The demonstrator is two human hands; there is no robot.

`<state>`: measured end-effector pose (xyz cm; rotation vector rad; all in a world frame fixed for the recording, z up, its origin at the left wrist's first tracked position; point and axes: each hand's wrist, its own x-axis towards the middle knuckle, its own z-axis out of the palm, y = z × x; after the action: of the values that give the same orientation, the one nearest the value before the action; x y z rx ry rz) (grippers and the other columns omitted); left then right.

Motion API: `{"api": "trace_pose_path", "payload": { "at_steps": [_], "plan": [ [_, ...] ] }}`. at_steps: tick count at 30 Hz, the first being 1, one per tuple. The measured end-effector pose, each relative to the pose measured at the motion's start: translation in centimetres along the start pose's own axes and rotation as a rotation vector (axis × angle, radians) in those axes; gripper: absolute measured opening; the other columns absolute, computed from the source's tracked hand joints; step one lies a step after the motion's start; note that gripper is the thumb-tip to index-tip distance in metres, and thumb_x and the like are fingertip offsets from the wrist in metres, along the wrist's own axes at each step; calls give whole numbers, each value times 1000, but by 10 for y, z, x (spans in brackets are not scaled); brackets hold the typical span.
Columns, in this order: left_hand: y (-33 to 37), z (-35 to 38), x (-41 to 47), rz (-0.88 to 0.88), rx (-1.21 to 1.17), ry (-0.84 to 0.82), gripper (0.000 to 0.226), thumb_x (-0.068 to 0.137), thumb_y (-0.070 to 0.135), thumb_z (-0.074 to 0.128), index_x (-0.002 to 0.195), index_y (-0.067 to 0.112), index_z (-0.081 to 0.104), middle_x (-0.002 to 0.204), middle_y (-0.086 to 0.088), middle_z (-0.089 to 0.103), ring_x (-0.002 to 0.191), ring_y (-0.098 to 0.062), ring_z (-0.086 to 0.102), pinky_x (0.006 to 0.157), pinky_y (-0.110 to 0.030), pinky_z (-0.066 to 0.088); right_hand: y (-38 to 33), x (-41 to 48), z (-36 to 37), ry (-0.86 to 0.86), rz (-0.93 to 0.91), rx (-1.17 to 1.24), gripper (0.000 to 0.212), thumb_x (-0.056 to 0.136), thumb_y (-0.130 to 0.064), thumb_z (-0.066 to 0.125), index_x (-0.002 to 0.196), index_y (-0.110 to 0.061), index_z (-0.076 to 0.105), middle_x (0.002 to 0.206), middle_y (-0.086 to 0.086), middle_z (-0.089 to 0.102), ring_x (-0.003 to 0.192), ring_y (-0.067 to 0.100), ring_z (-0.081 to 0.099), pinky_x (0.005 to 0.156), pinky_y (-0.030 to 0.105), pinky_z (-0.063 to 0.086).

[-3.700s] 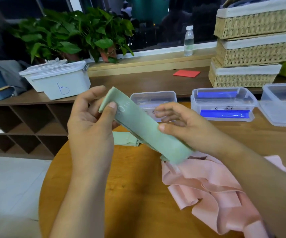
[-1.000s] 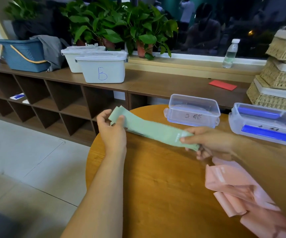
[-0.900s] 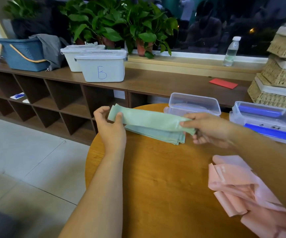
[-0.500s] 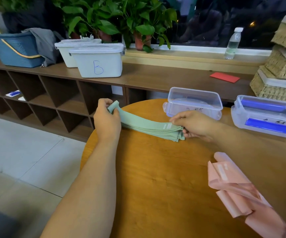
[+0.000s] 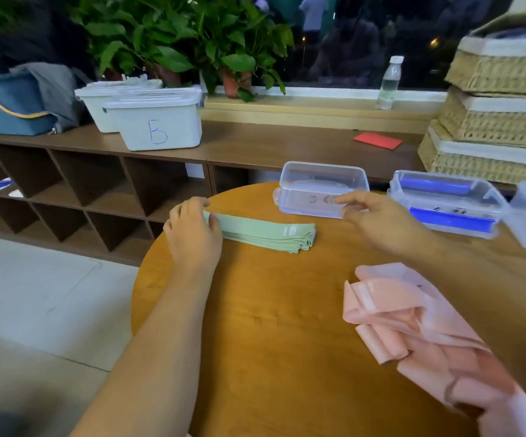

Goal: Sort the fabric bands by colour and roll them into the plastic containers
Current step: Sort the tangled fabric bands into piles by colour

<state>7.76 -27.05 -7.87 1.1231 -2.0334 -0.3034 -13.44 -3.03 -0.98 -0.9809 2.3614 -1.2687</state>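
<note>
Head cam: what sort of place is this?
Probably an office or workroom set up for sorting, not a home. Cues: long cubby shelf carrying a bin marked B, stacked wicker baskets, potted plants by a dark window. Left hand grips the green bands on a round table.

One view: a wide-angle cam worn on the person's head, looking forward and down over the round table. It's pretty close in. Both forearms come up from the bottom edge, and the table fills the lower centre. The left hand, gripping the end of the folded green bands, and the right hand sit around mid-frame. Facing ahead, it catches the cubby shelf and window across the top, with floor down the left. Lines lean near the edges, and the lower right is blurry.
</note>
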Motion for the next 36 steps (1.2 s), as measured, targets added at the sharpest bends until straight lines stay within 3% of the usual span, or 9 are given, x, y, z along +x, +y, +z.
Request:
{"api": "trace_pose_path", "payload": {
  "at_steps": [3, 10, 13, 17, 21, 26, 29, 33, 36],
  "plan": [
    [35, -2, -36, 118, -88, -73, 20, 106, 31, 57, 123, 24, 65, 121, 7, 66, 122, -18, 52, 103, -39, 43, 17, -46, -44, 61, 73, 111, 19, 106, -27, 62, 115, -37, 74, 95, -16, 69, 61, 10, 52, 59, 29, 47],
    [117, 13, -129, 441, -255, -345, 10, 103, 32, 58, 105, 27, 67, 108, 12, 66, 107, -15, 57, 92, -35, 44, 75, -143, -107, 287, 127, 281, 18, 104, -16, 64, 109, -28, 76, 90, -9, 74, 56, 2, 56, 58, 32, 43],
    [144, 12, -160, 546, -279, -380, 10, 102, 34, 56, 101, 29, 65, 101, 15, 62, 100, -14, 55, 91, -43, 46, 94, -171, -124, 360, 145, 318, 22, 105, -13, 61, 110, -27, 77, 89, -12, 77, 49, -2, 53, 55, 28, 41],
    [178, 8, -190, 569, -340, -360, 11, 99, 32, 55, 96, 28, 65, 97, 15, 62, 94, -14, 54, 86, -43, 47, 119, -191, -142, 411, 119, 303, 25, 108, -17, 56, 107, -32, 76, 68, -24, 69, 59, 18, 53, 55, 27, 44],
    [202, 10, -208, 522, -420, -364, 10, 99, 27, 58, 99, 29, 68, 103, 18, 62, 101, -10, 54, 88, -29, 45, 145, -201, -147, 476, 85, 377, 25, 105, -21, 58, 104, -37, 76, 101, -11, 78, 67, 23, 55, 69, 37, 48],
    [210, 7, -209, 492, -383, -438, 15, 98, 32, 58, 106, 37, 70, 116, 25, 62, 116, -5, 52, 97, -12, 36, 160, -209, -176, 507, 104, 244, 32, 101, -10, 54, 104, -35, 74, 98, -14, 76, 81, 12, 69, 81, 37, 56],
    [222, -8, -218, 730, -287, -587, 28, 103, 44, 55, 128, 42, 68, 138, 27, 57, 135, 1, 44, 110, -17, 27, 161, -216, -180, 367, 103, 40, 31, 92, -28, 53, 112, -41, 73, 115, -24, 70, 105, -5, 61, 89, 25, 47],
    [238, -10, -235, 875, -156, -782, 37, 106, 47, 50, 143, 50, 56, 149, 33, 50, 144, 11, 31, 128, -28, 11, 176, -226, -186, 172, 138, -385, 58, 82, -25, 43, 131, -49, 63, 135, -18, 59, 131, 17, 48, 109, 48, 44],
    [232, -4, -229, 870, -135, -772, 28, 102, 39, 54, 126, 47, 67, 129, 30, 62, 130, 4, 47, 122, -40, 31, 179, -233, -185, 106, 171, -384, 50, 86, -47, 38, 130, -51, 62, 141, -22, 57, 140, 16, 44, 119, 56, 36]
  ]
}}
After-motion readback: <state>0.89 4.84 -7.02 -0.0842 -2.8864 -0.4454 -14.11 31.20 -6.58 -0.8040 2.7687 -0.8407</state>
